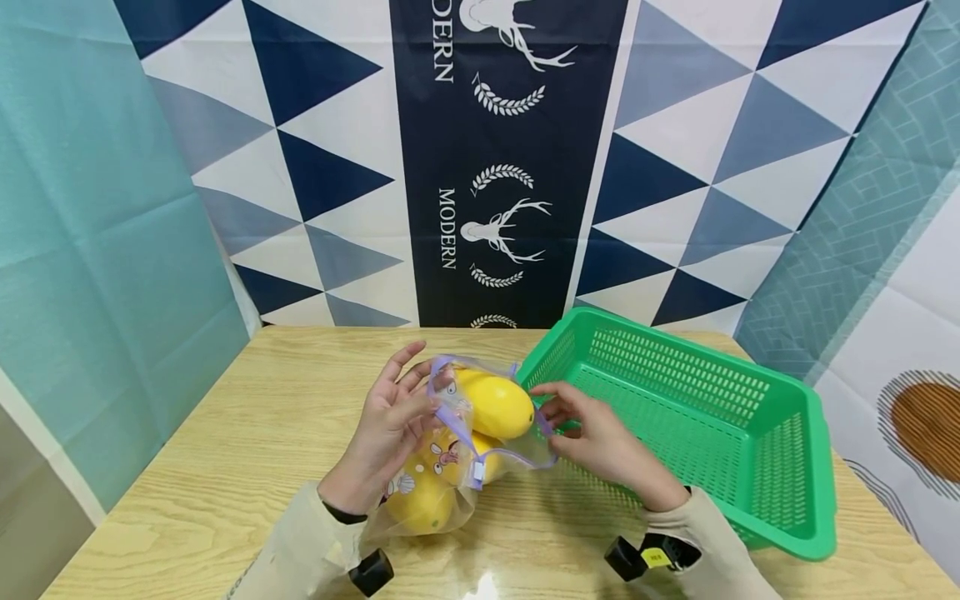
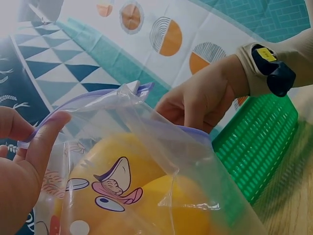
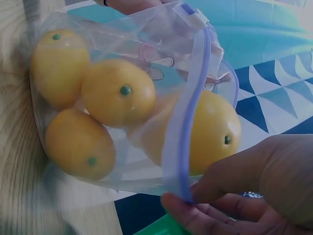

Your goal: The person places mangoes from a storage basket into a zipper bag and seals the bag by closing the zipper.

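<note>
A clear zip bag (image 1: 465, 508) with purple edging and cartoon prints stands on the table, its mouth spread towards the right. Several round yellow fruits (image 3: 117, 93) with green stem spots lie inside it. One yellow fruit (image 1: 498, 408) sits at the mouth, partly past the purple zip strip (image 3: 183, 132). My left hand (image 1: 381, 429) pinches the far left part of the rim between thumb and finger, as the left wrist view shows. On the opposite side, my right hand (image 1: 600, 437) pinches the rim beside the fruit at the mouth. A white slider (image 1: 477, 473) hangs on the near edge.
A green slotted plastic basket (image 1: 817, 500) stands on the right of the wooden table (image 1: 247, 417), close beside my right hand. Behind the table hangs a patterned cloth (image 1: 330, 167), with a teal cloth (image 1: 112, 208) on the left.
</note>
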Demonstrator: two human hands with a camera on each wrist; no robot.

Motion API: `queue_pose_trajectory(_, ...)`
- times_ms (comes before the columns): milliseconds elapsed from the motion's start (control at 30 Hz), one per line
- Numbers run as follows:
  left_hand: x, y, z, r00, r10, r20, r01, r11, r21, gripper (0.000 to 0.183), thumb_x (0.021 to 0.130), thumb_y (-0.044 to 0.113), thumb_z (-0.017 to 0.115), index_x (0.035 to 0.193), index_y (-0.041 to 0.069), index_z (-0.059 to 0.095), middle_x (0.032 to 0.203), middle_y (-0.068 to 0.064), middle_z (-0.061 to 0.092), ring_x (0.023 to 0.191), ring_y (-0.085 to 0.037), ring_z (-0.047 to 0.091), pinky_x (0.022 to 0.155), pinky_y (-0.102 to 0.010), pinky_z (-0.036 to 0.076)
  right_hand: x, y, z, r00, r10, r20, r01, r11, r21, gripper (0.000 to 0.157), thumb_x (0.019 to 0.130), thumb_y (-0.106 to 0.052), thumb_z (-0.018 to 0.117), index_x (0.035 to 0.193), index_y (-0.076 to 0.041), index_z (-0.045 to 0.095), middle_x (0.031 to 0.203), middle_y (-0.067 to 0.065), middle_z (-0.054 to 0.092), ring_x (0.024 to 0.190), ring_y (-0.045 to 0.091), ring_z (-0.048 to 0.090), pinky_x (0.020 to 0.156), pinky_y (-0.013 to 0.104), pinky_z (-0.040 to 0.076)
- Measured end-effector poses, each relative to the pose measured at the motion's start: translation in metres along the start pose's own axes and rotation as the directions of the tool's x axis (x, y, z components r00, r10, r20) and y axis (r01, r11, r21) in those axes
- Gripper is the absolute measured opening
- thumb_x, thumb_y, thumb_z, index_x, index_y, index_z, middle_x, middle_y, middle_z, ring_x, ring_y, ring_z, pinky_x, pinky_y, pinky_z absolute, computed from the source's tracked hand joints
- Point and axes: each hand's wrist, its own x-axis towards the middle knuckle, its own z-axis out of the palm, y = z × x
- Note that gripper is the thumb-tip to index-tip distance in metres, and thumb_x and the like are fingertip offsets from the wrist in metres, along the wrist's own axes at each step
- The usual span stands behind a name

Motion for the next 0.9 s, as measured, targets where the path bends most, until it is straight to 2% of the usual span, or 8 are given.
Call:
queue_pose_trajectory(233,0.000,0.003,-0.001,1.000,0.005,0.003,-0.005,1.000,0.002,0.062,0.089,-0.020,0.044,0.140,0.014,0.036,0.118,-0.005,0.052,0.106,-0.012,0.065,0.068,-0.018,0.057,0.003,0.006,0.000,0.998,0.008,-0.065,0.003,0.987,0.159,0.047,0.081,0.017,0.062,0.127,0.005,0.056,0.102,0.019,0.068,0.091,0.025,0.065,0.067,0.029,0.060)
queue_pose_trajectory(433,0.000,0.008,-0.003,1.000,0.012,0.015,-0.012,0.999,0.035,0.063,0.089,-0.019,0.045,0.142,0.013,0.034,0.120,-0.006,0.051,0.106,-0.012,0.064,0.071,-0.021,0.058,0.005,0.003,-0.006,0.993,0.045,-0.107,-0.013,0.958,0.287,0.043,0.082,0.016,0.059,0.125,0.006,0.057,0.104,0.019,0.067,0.092,0.021,0.064,0.067,0.035,0.060)
queue_pose_trajectory(733,0.000,0.014,-0.006,0.999,0.032,0.019,-0.033,0.998,0.051,0.061,0.089,-0.016,0.049,0.142,0.012,0.035,0.120,-0.008,0.051,0.107,-0.013,0.064,0.076,-0.024,0.058,0.013,-0.007,-0.013,0.989,0.024,-0.147,0.035,0.921,0.389,0.034,0.084,0.013,0.061,0.119,0.012,0.057,0.107,0.024,0.066,0.092,0.017,0.065,0.076,0.027,0.058)
queue_pose_trajectory(900,0.000,0.017,-0.009,0.998,0.054,0.030,-0.055,0.998,0.043,0.062,0.090,-0.015,0.055,0.142,0.009,0.033,0.120,-0.009,0.051,0.109,-0.014,0.065,0.076,-0.023,0.058,0.019,-0.012,-0.013,0.985,0.037,-0.166,0.035,0.912,0.409,0.031,0.087,0.011,0.062,0.117,0.011,0.057,0.107,0.020,0.067,0.092,0.017,0.065,0.077,0.027,0.058)
